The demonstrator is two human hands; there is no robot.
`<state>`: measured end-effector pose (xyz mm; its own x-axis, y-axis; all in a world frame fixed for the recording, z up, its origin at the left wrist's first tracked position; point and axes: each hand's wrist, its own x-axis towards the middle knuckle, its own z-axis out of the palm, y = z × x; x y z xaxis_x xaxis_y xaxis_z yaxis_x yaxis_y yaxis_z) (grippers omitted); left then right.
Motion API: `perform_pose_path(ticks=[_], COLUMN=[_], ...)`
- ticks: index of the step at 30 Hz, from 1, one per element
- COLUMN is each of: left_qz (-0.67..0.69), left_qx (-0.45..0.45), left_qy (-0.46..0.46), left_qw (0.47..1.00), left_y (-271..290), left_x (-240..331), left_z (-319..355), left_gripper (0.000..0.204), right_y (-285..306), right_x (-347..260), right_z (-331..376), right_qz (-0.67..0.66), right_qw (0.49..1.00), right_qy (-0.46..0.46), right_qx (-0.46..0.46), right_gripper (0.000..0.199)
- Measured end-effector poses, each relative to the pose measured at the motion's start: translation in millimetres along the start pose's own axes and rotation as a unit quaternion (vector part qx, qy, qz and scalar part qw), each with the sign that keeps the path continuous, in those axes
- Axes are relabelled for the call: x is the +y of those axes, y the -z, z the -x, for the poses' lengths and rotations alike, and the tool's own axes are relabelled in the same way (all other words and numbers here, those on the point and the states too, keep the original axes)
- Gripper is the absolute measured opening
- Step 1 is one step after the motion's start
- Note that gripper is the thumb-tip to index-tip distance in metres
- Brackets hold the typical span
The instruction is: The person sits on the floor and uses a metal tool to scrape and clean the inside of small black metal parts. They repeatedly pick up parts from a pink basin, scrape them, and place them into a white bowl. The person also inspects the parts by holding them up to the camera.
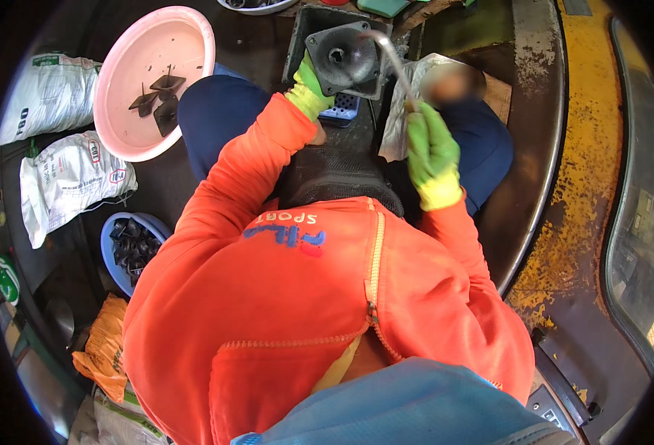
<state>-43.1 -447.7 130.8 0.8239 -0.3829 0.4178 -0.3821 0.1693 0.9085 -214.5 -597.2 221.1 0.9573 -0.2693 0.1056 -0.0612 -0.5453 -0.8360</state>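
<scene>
My left hand (308, 89), in a green and yellow glove, is closed on the edge of a dark grey horn-shaped part with a square flange (330, 55). The part's wide mouth faces up, with a hole at its centre. My right hand (432, 152), gloved alike, is closed round a thin bent metal tool (393, 61). The tool's curved tip lies over the part's upper right edge; whether it touches cannot be told. Behind the part stands a dark square tray (306, 28). A blue perforated plastic piece (342, 111) sits just below it, partly hidden.
At the left, a pink basin (112, 111) holds several dark flanged parts (166, 83). Below are two white sacks (74, 178), a blue basin (109, 256) of black pieces and an orange sack (103, 352). A worn yellow machine panel (564, 237) runs along the right.
</scene>
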Motion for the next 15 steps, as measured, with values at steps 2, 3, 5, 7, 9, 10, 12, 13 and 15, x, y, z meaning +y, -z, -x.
perform_pose_path(ticks=[2, 3, 5, 7, 9, 10, 12, 13, 15], left_qz=[-0.089, -0.125, 0.126, 0.405, 0.257, 0.027, 0.025, 0.077, 0.036], left_qx=[-0.020, -0.001, -0.002, 0.043, 0.027, 0.015, 0.043, 0.073, 0.076], left_qy=[0.000, -0.015, 0.109, 0.236, 0.166, 0.044, -0.038, -0.055, -0.013], left_qw=[0.996, 0.992, 0.986, 0.882, 0.952, 0.999, 0.998, 0.993, 0.996], left_y=[6.7, 8.9, 9.2, 6.1, -0.8, -4.7, -15.2, -19.6, -19.1], left_x=[-4.2, -7.5, -13.5, -16.0, -14.4, -12.1, -12.1, -13.4, -15.3], left_z=[-1.5, -2.2, -1.5, 1.4, 6.2, 9.9, 6.7, 2.6, 0.1], left_gripper=[0.045, 0.045, 0.045, 0.045, 0.043, 0.041, 0.024, 0.016, 0.025], right_y=[13.4, 17.0, 19.9, 14.7, 1.2, -5.3, -7.4, -6.2, 0.0], right_x=[-12.1, -16.8, -21.9, -20.1, -12.6, -8.8, -5.1, -5.0, -8.6], right_z=[8.7, 12.2, 17.7, 17.9, 12.1, 7.5, 2.9, 2.6, 5.7], right_qz=[-0.139, -0.137, -0.128, -0.120, -0.038, -0.005, 0.048, 0.065, 0.041], right_qw=[0.989, 0.990, 0.991, 0.991, 0.989, 0.974, 0.977, 0.987, 0.996], right_qy=[-0.037, -0.017, 0.016, 0.035, 0.125, 0.206, -0.168, -0.109, -0.053], right_qx=[0.026, 0.034, 0.045, 0.054, 0.070, 0.095, -0.121, -0.103, -0.053], right_gripper=[0.028, 0.027, 0.027, 0.027, 0.027, 0.027, 0.024, 0.025, 0.025])
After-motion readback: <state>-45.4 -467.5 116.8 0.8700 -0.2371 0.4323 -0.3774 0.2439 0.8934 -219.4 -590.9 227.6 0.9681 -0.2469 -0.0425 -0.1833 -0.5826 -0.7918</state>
